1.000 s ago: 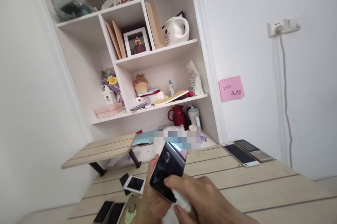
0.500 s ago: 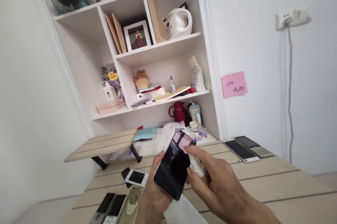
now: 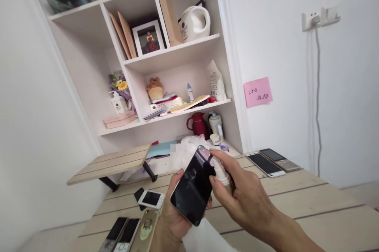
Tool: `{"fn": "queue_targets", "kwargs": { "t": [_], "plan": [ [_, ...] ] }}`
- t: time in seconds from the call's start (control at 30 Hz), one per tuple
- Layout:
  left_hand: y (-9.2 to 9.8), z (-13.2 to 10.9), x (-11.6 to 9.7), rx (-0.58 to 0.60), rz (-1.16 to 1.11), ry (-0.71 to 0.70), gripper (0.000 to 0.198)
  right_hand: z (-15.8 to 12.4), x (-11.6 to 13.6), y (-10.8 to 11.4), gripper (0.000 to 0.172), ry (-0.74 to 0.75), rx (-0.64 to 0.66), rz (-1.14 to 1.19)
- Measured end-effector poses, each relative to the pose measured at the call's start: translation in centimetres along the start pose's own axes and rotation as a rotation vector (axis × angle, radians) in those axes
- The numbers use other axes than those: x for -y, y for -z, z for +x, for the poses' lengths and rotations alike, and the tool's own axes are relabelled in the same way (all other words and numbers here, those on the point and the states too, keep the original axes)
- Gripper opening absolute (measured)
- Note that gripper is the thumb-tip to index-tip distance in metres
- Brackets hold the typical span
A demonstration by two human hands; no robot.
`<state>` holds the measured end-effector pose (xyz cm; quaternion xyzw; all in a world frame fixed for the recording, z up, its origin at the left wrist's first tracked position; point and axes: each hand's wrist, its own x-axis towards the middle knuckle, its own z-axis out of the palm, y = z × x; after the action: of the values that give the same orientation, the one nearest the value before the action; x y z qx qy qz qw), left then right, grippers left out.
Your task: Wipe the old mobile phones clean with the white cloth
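Observation:
My left hand [image 3: 174, 214] is closed around a smartphone [image 3: 192, 195], its dark glossy screen tilted up and reflecting light. Beside the phone's right edge, my right hand [image 3: 251, 200] grips a small spray bottle [image 3: 220, 173] with a white top. The index finger lies on that top, and the thumb reaches around near the screen. Most of the bottle's body is hidden behind the fingers. Below the phone shows a white sheet, perhaps tissue [image 3: 204, 236]; whether my left hand holds it I cannot tell.
Several phones lie on the slatted table: a gold one with a ring [image 3: 146, 228], a small white one [image 3: 151, 198], keypad phones [image 3: 128, 236] and a white one [image 3: 265, 164] at right. A low wooden stand [image 3: 109, 163] and a white shelf unit [image 3: 174, 56] are behind.
The camera view has shifted slightly. Both hands keep their grips on the phone and the spray bottle, with little movement between them.

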<state>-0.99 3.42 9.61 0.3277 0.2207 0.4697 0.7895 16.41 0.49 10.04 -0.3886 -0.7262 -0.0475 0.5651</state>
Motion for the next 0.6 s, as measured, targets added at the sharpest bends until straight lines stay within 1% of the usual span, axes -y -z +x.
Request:
{"fn": "queue_targets", "kwargs": {
  "t": [0.07,0.13,0.2,0.27,0.33,0.4,0.47,0.53,0.6],
  "plan": [
    [-0.1,0.1,0.0,0.03,0.008,0.025,0.052,0.1,-0.1,0.1,0.043,-0.02,-0.034,-0.033],
    [-0.2,0.0,0.0,0.022,-0.046,0.014,0.047,0.1,0.3,0.1,0.04,-0.007,0.0,-0.008],
    [-0.2,0.0,0.1,-0.012,-0.12,-0.023,0.038,-0.2,1.2,-0.1,0.043,0.076,0.127,0.037],
    [0.0,0.1,0.2,-0.042,-0.164,-0.05,0.033,-0.6,2.3,-0.4,0.051,0.206,0.261,0.051],
    [0.5,0.3,0.3,-0.045,-0.168,-0.038,0.035,-0.9,3.1,-0.8,0.058,0.277,0.312,0.05],
    [0.9,0.5,0.2,-0.035,-0.168,-0.014,0.037,-1.1,3.5,-0.9,0.06,0.278,0.31,0.055],
    [1.3,0.5,0.1,-0.021,-0.175,-0.014,0.037,-1.2,3.5,-0.9,0.058,0.265,0.311,0.058],
    [1.3,0.4,-0.1,-0.019,-0.193,-0.051,0.034,-1.2,3.2,-0.8,0.055,0.246,0.296,0.052],
    [1.0,0.2,-0.3,-0.033,-0.215,-0.104,0.029,-1.1,2.7,-0.6,0.055,0.199,0.237,0.027]
  ]
}}
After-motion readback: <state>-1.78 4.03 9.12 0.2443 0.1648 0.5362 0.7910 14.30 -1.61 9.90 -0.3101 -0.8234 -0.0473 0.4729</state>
